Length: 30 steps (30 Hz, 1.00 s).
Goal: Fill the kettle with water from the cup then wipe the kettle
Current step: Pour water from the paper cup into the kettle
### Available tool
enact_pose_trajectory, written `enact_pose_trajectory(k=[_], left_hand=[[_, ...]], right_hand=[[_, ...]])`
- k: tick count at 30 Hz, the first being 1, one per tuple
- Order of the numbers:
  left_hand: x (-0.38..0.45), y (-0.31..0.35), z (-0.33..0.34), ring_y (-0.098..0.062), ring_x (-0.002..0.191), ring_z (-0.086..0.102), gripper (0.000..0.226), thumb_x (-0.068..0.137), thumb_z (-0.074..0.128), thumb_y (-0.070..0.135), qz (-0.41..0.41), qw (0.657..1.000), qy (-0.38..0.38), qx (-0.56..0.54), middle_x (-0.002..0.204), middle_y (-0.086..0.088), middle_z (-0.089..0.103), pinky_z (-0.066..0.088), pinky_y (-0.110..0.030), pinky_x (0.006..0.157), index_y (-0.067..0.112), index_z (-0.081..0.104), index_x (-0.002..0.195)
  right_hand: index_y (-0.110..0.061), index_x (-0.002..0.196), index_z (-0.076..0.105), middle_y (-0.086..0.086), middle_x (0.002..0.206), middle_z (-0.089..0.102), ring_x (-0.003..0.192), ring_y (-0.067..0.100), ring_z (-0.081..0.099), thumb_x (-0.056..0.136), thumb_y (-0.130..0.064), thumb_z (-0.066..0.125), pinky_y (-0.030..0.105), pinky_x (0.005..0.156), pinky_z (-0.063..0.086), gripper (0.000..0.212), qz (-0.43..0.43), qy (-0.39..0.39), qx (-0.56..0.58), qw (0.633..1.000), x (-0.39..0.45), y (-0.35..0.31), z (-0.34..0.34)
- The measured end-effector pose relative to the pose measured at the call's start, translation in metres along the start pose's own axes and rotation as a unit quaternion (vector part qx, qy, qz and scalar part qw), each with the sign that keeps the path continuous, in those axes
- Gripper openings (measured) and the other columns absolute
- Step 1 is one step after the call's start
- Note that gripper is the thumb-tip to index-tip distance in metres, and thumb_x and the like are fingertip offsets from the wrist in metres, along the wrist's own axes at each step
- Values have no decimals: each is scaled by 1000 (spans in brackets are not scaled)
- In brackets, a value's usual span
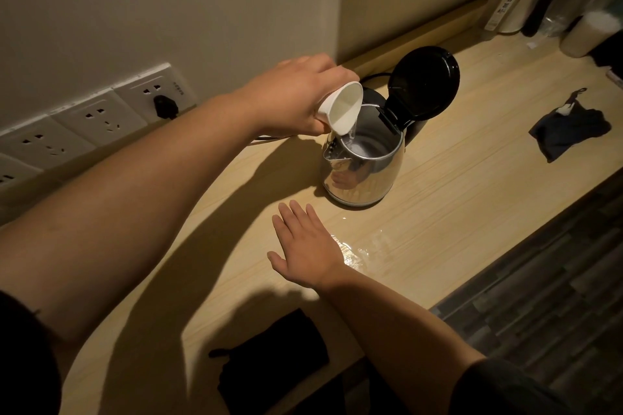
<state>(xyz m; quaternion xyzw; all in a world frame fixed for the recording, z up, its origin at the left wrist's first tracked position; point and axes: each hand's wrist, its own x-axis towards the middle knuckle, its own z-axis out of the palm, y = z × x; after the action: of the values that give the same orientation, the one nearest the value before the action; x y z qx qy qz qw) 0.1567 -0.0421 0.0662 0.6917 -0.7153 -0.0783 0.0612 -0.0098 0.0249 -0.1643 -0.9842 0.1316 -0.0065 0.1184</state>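
We have our left hand (296,94) at frame centre, fingers grasping the tilted white cup (340,108) directly over the open kettle (364,162), while our right hand (308,246) rests flat, empty, below it, nearer the dark cloth (569,131) at right.

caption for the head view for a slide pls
Left hand tips a white cup of water into the open kettle; right hand rests flat on the counter.
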Motion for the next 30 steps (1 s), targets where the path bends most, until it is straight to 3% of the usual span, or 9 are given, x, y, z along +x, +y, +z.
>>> enact_pose_trajectory(k=[30], left_hand=[[17,2,-15,-27,125,38,90,72,76,50,35,995,-64,75,138,-6,43,30,-39,93,35,30,147]], right_hand=[[-5,143,47,19,154,38,145,37,27,91,-55,35,53,119,15,73,2,-5,-2,1000,0,0,-1]])
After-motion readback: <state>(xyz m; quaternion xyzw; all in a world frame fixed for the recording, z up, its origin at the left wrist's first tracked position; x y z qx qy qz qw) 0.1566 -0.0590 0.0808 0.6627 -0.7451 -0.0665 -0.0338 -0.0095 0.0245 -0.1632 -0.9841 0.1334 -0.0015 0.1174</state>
